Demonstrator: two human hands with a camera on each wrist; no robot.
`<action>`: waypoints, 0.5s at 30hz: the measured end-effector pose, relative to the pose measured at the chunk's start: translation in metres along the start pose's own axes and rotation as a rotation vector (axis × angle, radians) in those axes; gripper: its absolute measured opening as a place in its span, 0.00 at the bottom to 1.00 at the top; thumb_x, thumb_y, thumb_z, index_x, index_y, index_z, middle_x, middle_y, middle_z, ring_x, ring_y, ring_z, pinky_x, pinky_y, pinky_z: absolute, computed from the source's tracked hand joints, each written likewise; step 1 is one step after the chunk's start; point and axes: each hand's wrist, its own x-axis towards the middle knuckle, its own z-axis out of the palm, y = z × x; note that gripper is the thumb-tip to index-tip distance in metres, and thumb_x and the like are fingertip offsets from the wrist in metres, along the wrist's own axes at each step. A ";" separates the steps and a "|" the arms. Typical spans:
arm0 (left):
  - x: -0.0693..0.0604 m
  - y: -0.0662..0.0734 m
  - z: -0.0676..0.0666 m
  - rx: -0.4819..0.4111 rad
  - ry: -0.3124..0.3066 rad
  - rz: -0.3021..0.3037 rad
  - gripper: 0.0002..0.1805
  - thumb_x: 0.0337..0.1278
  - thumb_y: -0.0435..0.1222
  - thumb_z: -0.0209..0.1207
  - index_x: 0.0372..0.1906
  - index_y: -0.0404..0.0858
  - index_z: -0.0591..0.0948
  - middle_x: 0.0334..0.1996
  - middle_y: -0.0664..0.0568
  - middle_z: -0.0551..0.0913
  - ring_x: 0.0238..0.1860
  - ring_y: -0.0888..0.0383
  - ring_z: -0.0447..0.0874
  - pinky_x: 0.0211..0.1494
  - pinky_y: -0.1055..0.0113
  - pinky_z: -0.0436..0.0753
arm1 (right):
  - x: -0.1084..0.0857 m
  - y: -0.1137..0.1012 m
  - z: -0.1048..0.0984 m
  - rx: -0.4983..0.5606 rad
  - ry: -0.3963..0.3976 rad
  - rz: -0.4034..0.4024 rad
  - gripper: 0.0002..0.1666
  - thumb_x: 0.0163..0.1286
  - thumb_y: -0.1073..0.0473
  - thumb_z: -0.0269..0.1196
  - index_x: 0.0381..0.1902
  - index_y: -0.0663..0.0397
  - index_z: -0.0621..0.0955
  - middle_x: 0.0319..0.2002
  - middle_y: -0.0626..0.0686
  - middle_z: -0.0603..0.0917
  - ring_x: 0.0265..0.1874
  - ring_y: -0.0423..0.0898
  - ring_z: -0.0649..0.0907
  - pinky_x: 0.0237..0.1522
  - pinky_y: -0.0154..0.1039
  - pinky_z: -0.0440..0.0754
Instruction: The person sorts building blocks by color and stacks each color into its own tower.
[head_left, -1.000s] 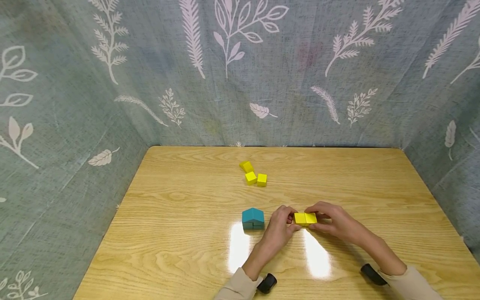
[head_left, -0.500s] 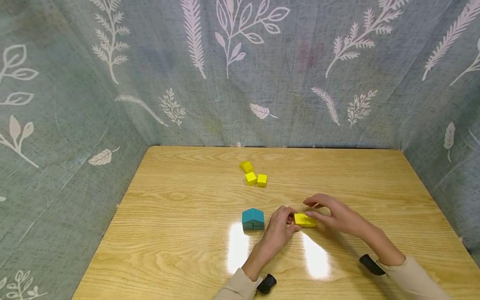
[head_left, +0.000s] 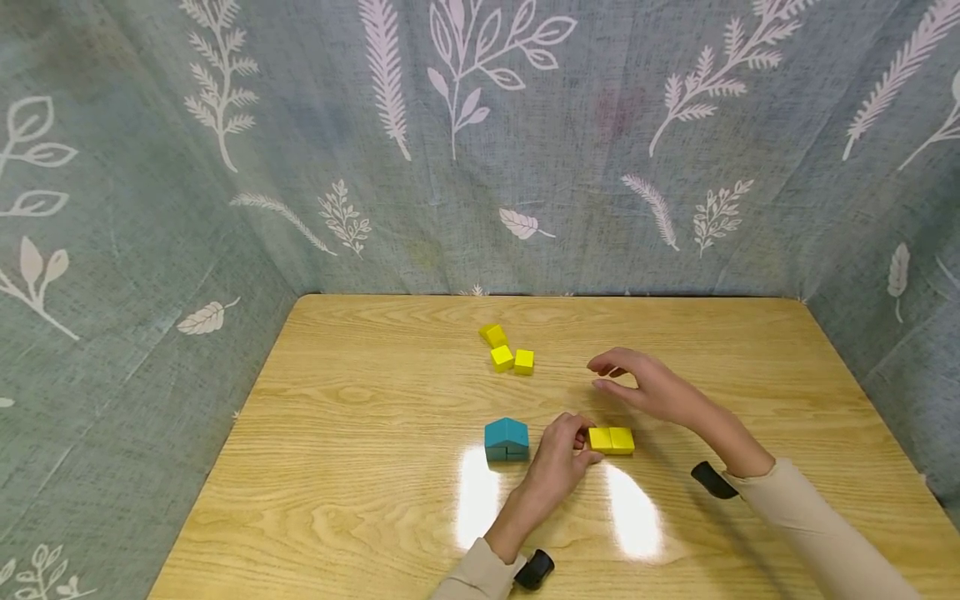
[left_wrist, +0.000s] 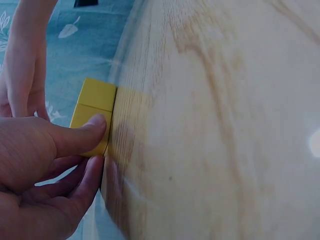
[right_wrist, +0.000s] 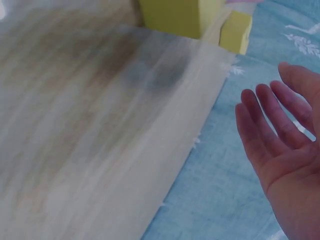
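Two yellow blocks sit side by side on the wooden table, their faces touching. My left hand [head_left: 555, 454] pinches the left yellow block [head_left: 599, 440] between thumb and fingers. In the left wrist view the thumb [left_wrist: 92, 131] lies across that block's side. The right yellow block [head_left: 622, 441] has no hand on it. Behind the pair, my right hand [head_left: 652, 385] hovers over the table with relaxed fingers and nothing in them. The right wrist view shows this hand's bare palm [right_wrist: 292, 165], apart from the yellow blocks at the top.
A small teal house-shaped block stack [head_left: 506, 439] stands left of my left hand. Farther back lie three loose yellow pieces: a far one [head_left: 495, 335], a cube [head_left: 502, 358] and another cube [head_left: 524, 362]. A patterned grey-blue cloth [head_left: 420, 242] hangs behind the table.
My right hand has let go of the right yellow block and moved up and away toward the back of the table. The left hand stays in place on its block.
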 end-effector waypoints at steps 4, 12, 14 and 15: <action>0.000 -0.001 0.000 -0.011 0.006 0.011 0.16 0.53 0.26 0.74 0.47 0.30 0.83 0.33 0.50 0.78 0.33 0.62 0.76 0.38 0.78 0.78 | 0.015 0.002 0.000 0.002 0.000 0.010 0.14 0.74 0.66 0.65 0.56 0.65 0.82 0.49 0.63 0.86 0.46 0.55 0.86 0.49 0.53 0.86; 0.000 -0.001 -0.001 -0.021 0.001 0.004 0.16 0.53 0.26 0.74 0.47 0.30 0.83 0.34 0.50 0.78 0.34 0.62 0.76 0.39 0.79 0.79 | 0.038 0.006 0.004 0.036 -0.039 0.073 0.18 0.77 0.61 0.63 0.58 0.67 0.81 0.52 0.64 0.85 0.49 0.56 0.86 0.54 0.55 0.84; 0.000 -0.001 -0.001 -0.024 -0.004 -0.001 0.16 0.53 0.26 0.74 0.47 0.30 0.83 0.34 0.50 0.79 0.34 0.61 0.76 0.39 0.78 0.79 | 0.044 0.006 0.005 0.038 -0.050 0.077 0.19 0.77 0.61 0.63 0.59 0.68 0.80 0.53 0.64 0.84 0.50 0.56 0.85 0.55 0.55 0.83; 0.000 -0.001 -0.001 -0.027 -0.006 -0.004 0.16 0.53 0.26 0.74 0.47 0.30 0.83 0.35 0.50 0.79 0.34 0.61 0.77 0.39 0.78 0.79 | 0.047 0.007 0.006 0.041 -0.054 0.073 0.19 0.77 0.61 0.63 0.59 0.68 0.80 0.53 0.64 0.84 0.50 0.56 0.85 0.55 0.55 0.83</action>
